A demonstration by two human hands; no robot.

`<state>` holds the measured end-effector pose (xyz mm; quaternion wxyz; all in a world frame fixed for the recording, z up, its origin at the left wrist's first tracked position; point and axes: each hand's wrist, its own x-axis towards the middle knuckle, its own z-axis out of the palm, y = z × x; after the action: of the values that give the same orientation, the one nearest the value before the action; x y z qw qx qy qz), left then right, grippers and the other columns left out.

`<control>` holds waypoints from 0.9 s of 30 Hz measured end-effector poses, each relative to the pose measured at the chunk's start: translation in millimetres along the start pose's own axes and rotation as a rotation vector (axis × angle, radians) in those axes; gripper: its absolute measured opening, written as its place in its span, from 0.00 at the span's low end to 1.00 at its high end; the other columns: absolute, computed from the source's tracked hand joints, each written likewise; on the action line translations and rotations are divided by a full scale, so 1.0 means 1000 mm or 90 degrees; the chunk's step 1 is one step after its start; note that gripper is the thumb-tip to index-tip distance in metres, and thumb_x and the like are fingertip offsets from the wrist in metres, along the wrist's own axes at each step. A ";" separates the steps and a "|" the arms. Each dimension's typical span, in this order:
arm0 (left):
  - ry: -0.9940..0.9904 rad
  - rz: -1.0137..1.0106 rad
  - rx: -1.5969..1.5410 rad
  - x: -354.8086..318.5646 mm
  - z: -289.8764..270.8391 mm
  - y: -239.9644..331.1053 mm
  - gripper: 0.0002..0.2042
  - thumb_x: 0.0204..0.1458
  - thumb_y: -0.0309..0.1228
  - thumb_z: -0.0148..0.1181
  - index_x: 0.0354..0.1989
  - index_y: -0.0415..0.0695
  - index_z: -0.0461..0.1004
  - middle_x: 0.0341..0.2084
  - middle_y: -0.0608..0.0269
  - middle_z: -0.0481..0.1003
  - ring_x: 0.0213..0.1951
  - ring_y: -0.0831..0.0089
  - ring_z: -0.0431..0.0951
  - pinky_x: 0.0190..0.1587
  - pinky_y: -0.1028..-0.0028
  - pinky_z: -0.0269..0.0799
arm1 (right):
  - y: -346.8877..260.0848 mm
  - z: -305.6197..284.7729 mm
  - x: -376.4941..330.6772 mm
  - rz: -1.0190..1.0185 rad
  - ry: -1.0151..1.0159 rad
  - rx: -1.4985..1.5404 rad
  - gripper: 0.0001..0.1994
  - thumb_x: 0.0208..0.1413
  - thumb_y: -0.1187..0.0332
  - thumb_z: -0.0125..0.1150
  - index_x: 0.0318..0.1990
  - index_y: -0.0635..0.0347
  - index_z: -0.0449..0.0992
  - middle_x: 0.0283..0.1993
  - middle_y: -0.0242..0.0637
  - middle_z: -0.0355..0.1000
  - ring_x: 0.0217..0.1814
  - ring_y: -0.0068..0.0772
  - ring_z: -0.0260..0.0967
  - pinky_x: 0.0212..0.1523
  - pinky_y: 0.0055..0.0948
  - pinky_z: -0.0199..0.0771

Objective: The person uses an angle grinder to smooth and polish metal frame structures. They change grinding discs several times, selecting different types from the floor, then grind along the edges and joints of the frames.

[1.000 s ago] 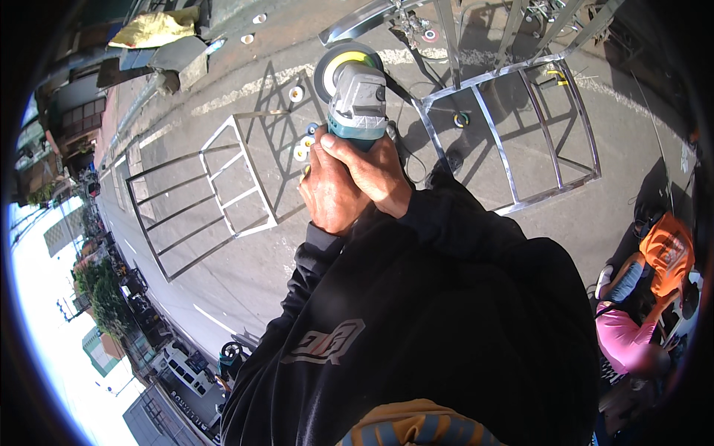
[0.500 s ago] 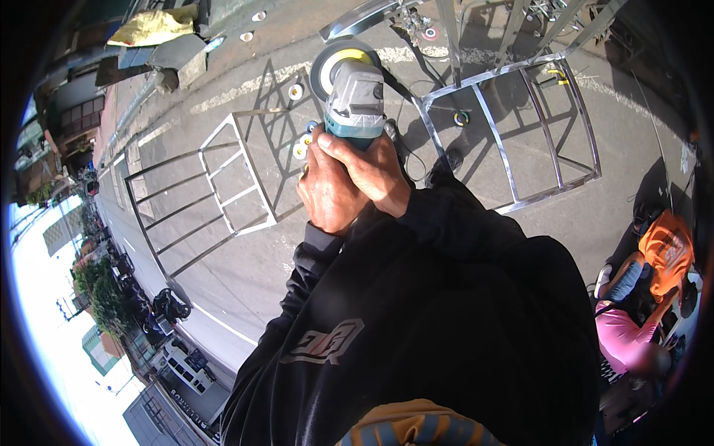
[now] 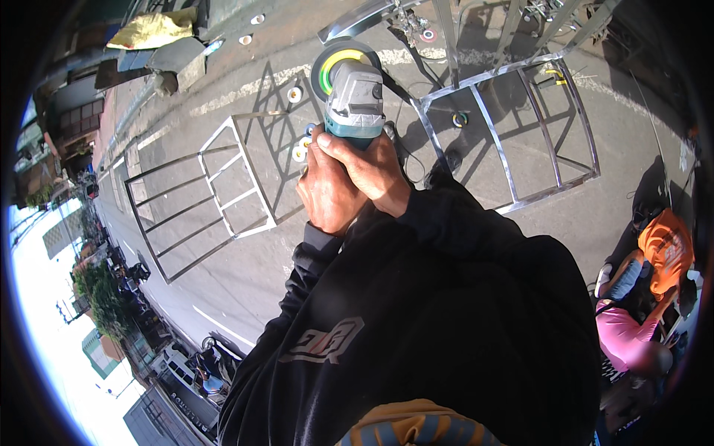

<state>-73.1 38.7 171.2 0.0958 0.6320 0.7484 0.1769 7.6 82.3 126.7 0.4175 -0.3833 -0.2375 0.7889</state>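
Note:
Both my hands are wrapped round the body of an angle grinder (image 3: 355, 97), thumbs uppermost. My left hand (image 3: 329, 195) lies lower and to the left, closed against the grip. My right hand (image 3: 381, 175) closes round the tool from the right, pressed against the left one. The grinder's head points away from me and carries a round disc (image 3: 320, 65) with a yellow-green ring; the guard and head hide part of it. What the disc faces underneath cannot be seen. My fingertips are mostly hidden.
Welded metal frames lie at left (image 3: 259, 182) and right (image 3: 494, 141). Several small discs (image 3: 299, 154) and a cable lie near my feet. A yellow-handled tool (image 3: 554, 77) rests by the right frame. Two people, in orange (image 3: 666, 249) and pink (image 3: 625, 338), are low at right.
The disc's ring looks yellow-green all round now, where before it was partly white. My hands and the grinder have hardly moved. On the road at left, a motorcycle has moved nearer.

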 end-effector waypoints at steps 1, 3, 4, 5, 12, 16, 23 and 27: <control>-0.008 -0.004 0.001 0.000 0.001 0.000 0.42 0.47 0.43 0.70 0.67 0.33 0.58 0.47 0.42 0.75 0.40 0.43 0.82 0.37 0.55 0.79 | 0.001 0.000 0.000 0.012 -0.002 0.007 0.31 0.50 0.57 0.78 0.55 0.65 0.71 0.49 0.40 0.77 0.51 0.32 0.77 0.53 0.32 0.76; 0.010 0.020 0.005 -0.001 0.001 0.000 0.42 0.46 0.43 0.70 0.67 0.33 0.57 0.46 0.42 0.75 0.40 0.43 0.82 0.37 0.55 0.79 | 0.002 0.000 -0.001 0.000 0.009 -0.018 0.31 0.50 0.57 0.78 0.55 0.65 0.71 0.49 0.40 0.77 0.51 0.32 0.77 0.53 0.32 0.76; 0.016 0.026 0.006 -0.001 0.001 0.000 0.42 0.46 0.43 0.70 0.67 0.33 0.57 0.46 0.42 0.75 0.40 0.43 0.82 0.37 0.55 0.79 | 0.003 0.000 -0.002 -0.002 0.013 -0.031 0.31 0.50 0.57 0.78 0.55 0.65 0.71 0.50 0.40 0.77 0.52 0.33 0.77 0.53 0.32 0.76; 0.014 0.017 0.001 -0.002 0.001 0.000 0.42 0.46 0.42 0.70 0.67 0.33 0.57 0.46 0.42 0.75 0.40 0.43 0.82 0.37 0.55 0.79 | 0.003 -0.001 -0.003 -0.005 0.017 -0.039 0.31 0.50 0.57 0.78 0.55 0.65 0.71 0.50 0.40 0.77 0.52 0.33 0.77 0.54 0.32 0.76; -0.002 -0.011 0.001 -0.002 0.000 0.001 0.42 0.46 0.42 0.70 0.67 0.34 0.57 0.46 0.43 0.75 0.41 0.44 0.82 0.37 0.55 0.79 | 0.000 -0.001 -0.003 -0.004 0.018 -0.024 0.31 0.49 0.55 0.78 0.54 0.65 0.71 0.49 0.40 0.77 0.52 0.33 0.77 0.53 0.33 0.76; 0.015 0.002 -0.016 -0.002 0.001 0.003 0.42 0.46 0.42 0.70 0.67 0.34 0.58 0.46 0.43 0.75 0.41 0.44 0.82 0.37 0.55 0.78 | -0.001 -0.001 -0.003 -0.020 0.022 -0.046 0.31 0.49 0.55 0.78 0.54 0.65 0.71 0.50 0.40 0.77 0.52 0.33 0.77 0.53 0.32 0.76; -0.001 -0.005 -0.011 -0.001 0.002 0.004 0.42 0.47 0.41 0.69 0.67 0.34 0.57 0.45 0.42 0.76 0.40 0.43 0.82 0.37 0.55 0.78 | 0.002 -0.003 -0.001 -0.001 0.011 0.001 0.32 0.49 0.54 0.79 0.54 0.65 0.71 0.50 0.41 0.77 0.52 0.32 0.77 0.53 0.32 0.76; 0.012 -0.003 -0.021 -0.003 0.003 0.002 0.42 0.46 0.41 0.70 0.67 0.33 0.57 0.45 0.41 0.76 0.41 0.43 0.82 0.38 0.54 0.78 | 0.007 -0.002 -0.001 -0.007 0.019 -0.027 0.33 0.49 0.54 0.78 0.54 0.65 0.71 0.50 0.41 0.77 0.52 0.33 0.77 0.53 0.32 0.76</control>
<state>-69.7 36.8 168.9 0.0995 0.6270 0.7475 0.1953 6.5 77.8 120.7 0.4172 -0.4026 -0.2496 0.7756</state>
